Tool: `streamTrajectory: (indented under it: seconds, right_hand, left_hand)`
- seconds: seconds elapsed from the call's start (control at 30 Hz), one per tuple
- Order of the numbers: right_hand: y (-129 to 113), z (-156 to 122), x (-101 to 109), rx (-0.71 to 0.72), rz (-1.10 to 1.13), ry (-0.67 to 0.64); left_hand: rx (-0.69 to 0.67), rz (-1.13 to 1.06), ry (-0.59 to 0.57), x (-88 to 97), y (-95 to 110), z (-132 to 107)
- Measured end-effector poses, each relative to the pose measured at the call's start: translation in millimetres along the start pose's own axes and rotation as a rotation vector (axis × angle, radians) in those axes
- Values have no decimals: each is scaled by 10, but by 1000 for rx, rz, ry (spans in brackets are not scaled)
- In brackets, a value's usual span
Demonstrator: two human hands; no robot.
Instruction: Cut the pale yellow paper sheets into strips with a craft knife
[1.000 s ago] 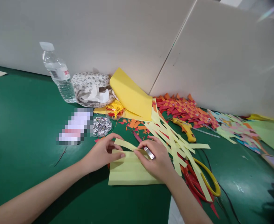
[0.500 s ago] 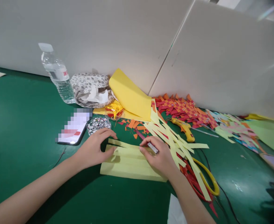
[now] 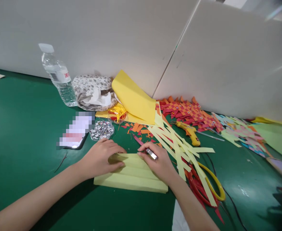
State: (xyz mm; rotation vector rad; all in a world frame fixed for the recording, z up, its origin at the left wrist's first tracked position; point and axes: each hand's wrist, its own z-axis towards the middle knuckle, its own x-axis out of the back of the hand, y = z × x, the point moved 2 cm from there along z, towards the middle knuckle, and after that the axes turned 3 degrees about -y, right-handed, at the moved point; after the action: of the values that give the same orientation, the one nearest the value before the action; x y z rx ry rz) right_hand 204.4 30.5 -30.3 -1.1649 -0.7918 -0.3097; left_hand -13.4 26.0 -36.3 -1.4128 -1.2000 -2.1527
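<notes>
The left hand (image 3: 102,158) lies open and flat, fingers spread, pressing down one end of the pale yellow folded sheet (image 3: 131,180). The sheet sits on the green table (image 3: 23,128) towards the middle of its near edge. The right hand (image 3: 159,164) is closed around what looks like a slim cutter (image 3: 152,154), its metal part between the fingertips at the sheet's far edge. For a clean line, I judge that the flat hand should bear down close to the crease but clear of the tool's path, with the tool drawn steadily along one fold. Loose cut strips (image 3: 179,144) lie just beside the right hand, and over the scissors (image 3: 215,186) nearer the right edge. A glue gun (image 3: 191,133) lies beyond them.
</notes>
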Motion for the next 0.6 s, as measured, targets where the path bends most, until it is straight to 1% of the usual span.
streamTrajectory:
  seconds: [0.13, 0.17, 0.2, 0.23, 0.3, 0.37, 0.43, 0.5, 0.6]
  right_hand:
    - [-9, -22, 32, 2, 93, 178]
    - [-22, -32, 36, 9, 126, 209]
    - [-42, -42, 33, 21, 153, 213]
    - [-70, -50, 19, 41, 171, 186]
    - [-143, -62, -31, 90, 167, 58]
    - [-218, -70, -90, 127, 115, -88]
    - [-272, -74, -131, 146, 53, -187]
    - [-297, -74, -147, 155, 26, -231]
    - [-298, -74, -142, 164, 49, -234]
  left_hand:
    - [-29, 27, 1, 4, 8, -5]
    - [-35, 32, 3, 3, 12, -6]
    - [-39, 36, 3, 0, 16, -7]
    - [-41, 39, 3, -4, 18, -7]
    - [-43, 41, 4, -13, 14, -5]
    - [-43, 45, 7, -25, 3, -3]
    - [-37, 55, 12, -37, -12, -2]
    - [-34, 64, 15, -47, -21, -3]
    - [-44, 61, 20, -52, -22, -5]
